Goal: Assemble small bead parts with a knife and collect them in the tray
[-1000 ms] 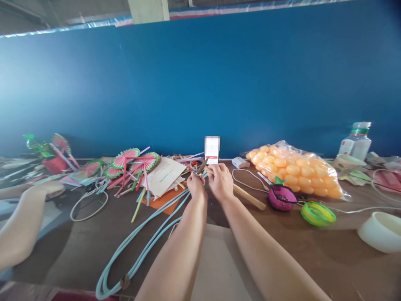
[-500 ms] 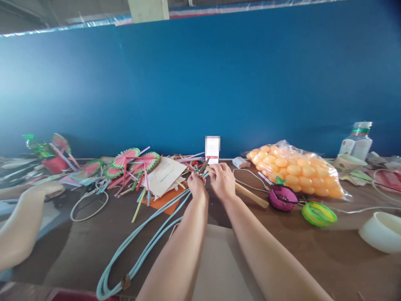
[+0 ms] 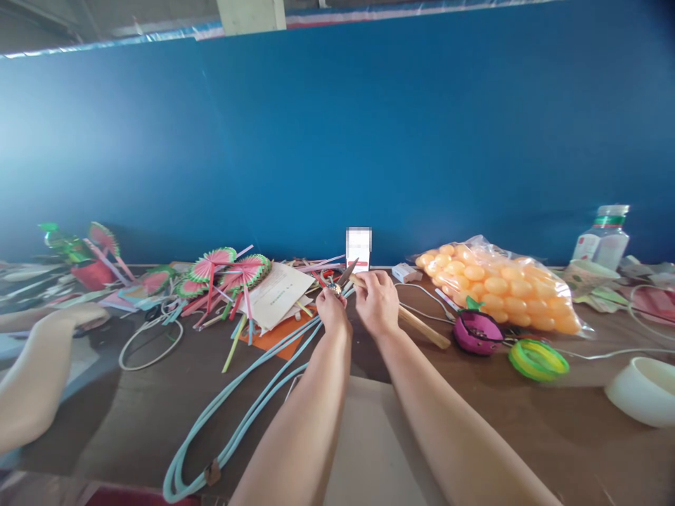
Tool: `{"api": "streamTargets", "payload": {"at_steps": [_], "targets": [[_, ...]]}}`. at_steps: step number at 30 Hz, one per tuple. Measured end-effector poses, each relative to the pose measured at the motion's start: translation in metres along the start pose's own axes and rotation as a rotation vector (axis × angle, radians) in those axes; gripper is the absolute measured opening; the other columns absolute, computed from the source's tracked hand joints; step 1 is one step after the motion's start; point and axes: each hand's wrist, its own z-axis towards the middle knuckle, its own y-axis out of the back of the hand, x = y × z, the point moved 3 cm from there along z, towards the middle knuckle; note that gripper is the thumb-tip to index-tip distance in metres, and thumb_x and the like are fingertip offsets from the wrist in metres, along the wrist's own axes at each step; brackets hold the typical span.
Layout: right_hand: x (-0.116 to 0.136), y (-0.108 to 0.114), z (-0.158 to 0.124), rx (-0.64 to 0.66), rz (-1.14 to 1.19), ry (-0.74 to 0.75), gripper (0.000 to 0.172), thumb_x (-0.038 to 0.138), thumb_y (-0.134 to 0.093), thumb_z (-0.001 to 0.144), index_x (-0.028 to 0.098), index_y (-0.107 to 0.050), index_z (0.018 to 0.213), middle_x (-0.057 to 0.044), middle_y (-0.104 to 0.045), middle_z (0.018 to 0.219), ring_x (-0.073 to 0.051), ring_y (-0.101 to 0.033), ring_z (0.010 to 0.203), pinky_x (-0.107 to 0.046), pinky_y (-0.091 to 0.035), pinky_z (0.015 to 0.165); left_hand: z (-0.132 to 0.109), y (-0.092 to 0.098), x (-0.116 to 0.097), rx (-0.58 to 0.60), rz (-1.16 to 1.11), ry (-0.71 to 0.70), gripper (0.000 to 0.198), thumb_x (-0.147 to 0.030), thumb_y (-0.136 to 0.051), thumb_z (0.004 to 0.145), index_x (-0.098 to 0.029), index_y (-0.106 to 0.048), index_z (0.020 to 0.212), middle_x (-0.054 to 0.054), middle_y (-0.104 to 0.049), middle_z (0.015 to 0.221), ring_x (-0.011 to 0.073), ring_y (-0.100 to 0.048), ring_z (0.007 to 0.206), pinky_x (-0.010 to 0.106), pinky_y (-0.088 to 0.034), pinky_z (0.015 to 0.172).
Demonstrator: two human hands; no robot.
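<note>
My left hand (image 3: 332, 310) is closed around a tool with a pointed metal blade (image 3: 349, 271), its tip slanting up and to the right. A shiny round part (image 3: 334, 289) shows at the fingers; I cannot tell what it belongs to. Just right of it, my right hand (image 3: 377, 301) pinches a pale wooden piece near the blade. From behind that hand a wooden stick (image 3: 425, 327) extends down to the right; whether it is the same piece is hidden. Behind both hands a phone with a lit screen (image 3: 358, 258) stands upright.
Looped pale-blue tubing (image 3: 224, 404) and papers (image 3: 277, 295) lie left, beyond them watermelon-pattern paper fans (image 3: 214, 267). A bag of orange balls (image 3: 496, 284), a purple bowl (image 3: 477, 332) and a tape roll (image 3: 640, 391) are right. Another person's arm (image 3: 39, 372) rests far left.
My right hand has shifted slightly right, away from my left. More of the metal blade now shows between the hands, pointing higher. The other person's arm has barely moved.
</note>
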Motion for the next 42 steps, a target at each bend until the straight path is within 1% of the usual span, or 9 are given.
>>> {"api": "streamTargets", "payload": {"at_steps": [3,7,11,16,21,27,32,36,42], "targets": [[0.001,0.0,0.0,0.021,0.002,0.011,0.021,0.019,-0.053,0.086,0.022,-0.066,0.103,-0.009,-0.061,0.104,-0.022,-0.053,0.094,-0.033,-0.038,0.082,-0.001,0.0,-0.001,0.012,0.004,-0.005,0.015,-0.025,-0.047,0.091,-0.017,-0.049,0.078,-0.002,-0.05,0.063,0.0067,-0.047,0.047,0.019,-0.042,0.053],[0.001,0.002,0.001,-0.012,0.009,0.005,0.021,0.021,-0.053,0.087,0.022,-0.065,0.104,-0.009,-0.061,0.105,-0.023,-0.053,0.097,-0.034,-0.038,0.084,-0.001,-0.001,-0.001,-0.002,0.012,-0.01,0.013,-0.025,-0.047,0.091,-0.017,-0.051,0.081,-0.001,-0.052,0.066,0.0071,-0.048,0.048,0.02,-0.042,0.054],[0.0,-0.001,0.0,0.021,-0.007,0.012,0.021,0.02,-0.053,0.086,0.023,-0.065,0.103,-0.009,-0.06,0.104,-0.023,-0.053,0.095,-0.034,-0.039,0.083,0.002,-0.001,0.001,-0.002,0.024,-0.009,0.014,-0.025,-0.046,0.092,-0.017,-0.051,0.081,-0.001,-0.051,0.064,0.0072,-0.048,0.049,0.02,-0.043,0.055],[-0.007,0.001,0.002,0.02,-0.053,-0.079,0.022,0.02,-0.053,0.087,0.023,-0.063,0.106,-0.009,-0.059,0.107,-0.023,-0.053,0.098,-0.034,-0.038,0.084,0.007,0.0,0.004,-0.018,0.002,0.006,0.012,-0.026,-0.047,0.091,-0.016,-0.053,0.087,0.0,-0.055,0.069,0.0079,-0.051,0.052,0.021,-0.045,0.057],[-0.021,-0.003,0.002,0.22,-0.191,-0.233,0.02,0.02,-0.051,0.086,0.023,-0.062,0.102,-0.01,-0.058,0.103,-0.025,-0.055,0.095,-0.034,-0.038,0.076,0.007,0.002,0.004,-0.025,-0.077,0.028,0.012,-0.026,-0.047,0.09,-0.017,-0.054,0.086,0.001,-0.057,0.074,0.0098,-0.056,0.058,0.022,-0.046,0.057],[-0.023,-0.016,-0.006,0.478,-0.267,-0.244,0.022,0.017,-0.05,0.084,0.02,-0.062,0.102,-0.013,-0.058,0.104,-0.027,-0.058,0.097,-0.035,-0.04,0.074,0.003,-0.001,0.004,0.05,-0.182,0.051,0.015,-0.031,-0.052,0.088,-0.018,-0.051,0.081,0.001,-0.056,0.075,0.0103,-0.058,0.062,0.021,-0.047,0.057],[-0.019,-0.022,-0.01,0.616,-0.259,-0.265,0.028,0.013,-0.046,0.084,0.02,-0.064,0.104,-0.014,-0.06,0.102,-0.027,-0.061,0.096,-0.034,-0.041,0.072,-0.004,-0.006,-0.001,0.087,-0.227,0.107,0.019,-0.031,-0.053,0.089,-0.017,-0.049,0.078,0.002,-0.057,0.074,0.0086,-0.056,0.059,0.02,-0.046,0.057],[-0.02,-0.025,-0.012,0.67,-0.245,-0.271,0.031,0.012,-0.042,0.085,0.02,-0.066,0.103,-0.014,-0.062,0.1,-0.027,-0.062,0.096,-0.033,-0.041,0.071,-0.008,-0.008,0.0,0.125,-0.264,0.145,0.023,-0.038,-0.059,0.087,-0.016,-0.054,0.081,0.001,-0.057,0.073,0.009,-0.057,0.06,0.02,-0.047,0.057],[-0.017,-0.025,-0.012,0.642,-0.251,-0.279,0.029,0.027,-0.041,0.091,0.018,-0.067,0.099,-0.015,-0.064,0.099,-0.03,-0.061,0.096,-0.037,-0.042,0.073,-0.008,-0.008,0.003,0.187,-0.222,0.116,0.028,-0.039,-0.07,0.078,-0.014,-0.059,0.083,0.0,-0.056,0.072,0.008,-0.055,0.06,0.019,-0.045,0.057]]}}
